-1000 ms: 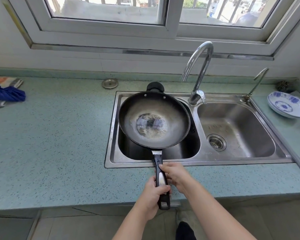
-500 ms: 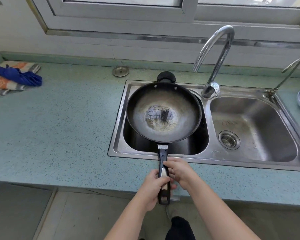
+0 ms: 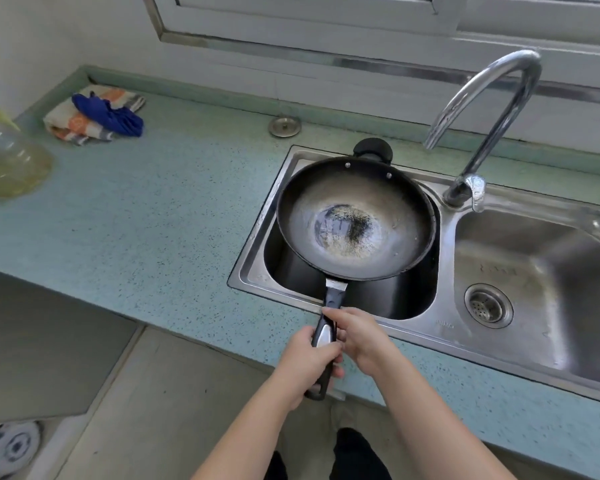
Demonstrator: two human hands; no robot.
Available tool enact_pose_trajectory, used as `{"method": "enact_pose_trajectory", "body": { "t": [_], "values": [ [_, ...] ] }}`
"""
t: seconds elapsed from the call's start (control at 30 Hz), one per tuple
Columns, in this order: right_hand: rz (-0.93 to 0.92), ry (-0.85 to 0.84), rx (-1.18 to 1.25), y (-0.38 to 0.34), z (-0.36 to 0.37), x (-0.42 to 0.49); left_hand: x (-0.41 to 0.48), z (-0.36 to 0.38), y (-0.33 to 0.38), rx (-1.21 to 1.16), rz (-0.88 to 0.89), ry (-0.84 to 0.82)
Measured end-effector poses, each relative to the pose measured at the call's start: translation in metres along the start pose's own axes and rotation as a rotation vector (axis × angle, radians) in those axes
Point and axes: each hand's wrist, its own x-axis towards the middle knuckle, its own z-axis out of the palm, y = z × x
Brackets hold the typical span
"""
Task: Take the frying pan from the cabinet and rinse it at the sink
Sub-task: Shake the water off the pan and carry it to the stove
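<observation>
A black frying pan (image 3: 355,220) with a worn, shiny centre hangs level over the left basin of a steel double sink (image 3: 444,244). Its long black handle points toward me. My left hand (image 3: 305,362) is wrapped around the near end of the handle. My right hand (image 3: 357,336) grips the handle just ahead of it, closer to the pan. The curved chrome tap (image 3: 482,109) stands behind the sink's divider, its spout up and to the right of the pan; no water shows.
A blue and orange cloth pile (image 3: 97,114) lies on the speckled green counter (image 3: 146,209) at the back left. A round metal plug (image 3: 284,127) sits behind the sink. A clear plastic bottle (image 3: 7,161) stands far left. The right basin has a drain (image 3: 487,304).
The view has swung left and down, so the sink now sits further right. The pan stays over the left basin, and both hands keep their hold on the handle.
</observation>
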Motion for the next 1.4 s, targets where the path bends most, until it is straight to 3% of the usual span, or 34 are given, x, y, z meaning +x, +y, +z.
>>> {"method": "enact_pose_trajectory", "body": {
  "t": [0.5,0.97,1.4],
  "values": [
    [-0.102,-0.01,-0.236,-0.009,0.01,0.005,-0.016,0.015,0.018,0.278,0.044,0.248],
    [-0.137,-0.056,-0.255,-0.006,-0.003,-0.019,-0.04,0.038,0.015,0.234,0.083,0.34],
    [-0.214,-0.227,-0.429,0.008,0.046,-0.028,-0.073,0.006,-0.007,0.098,0.105,0.533]
  ]
}}
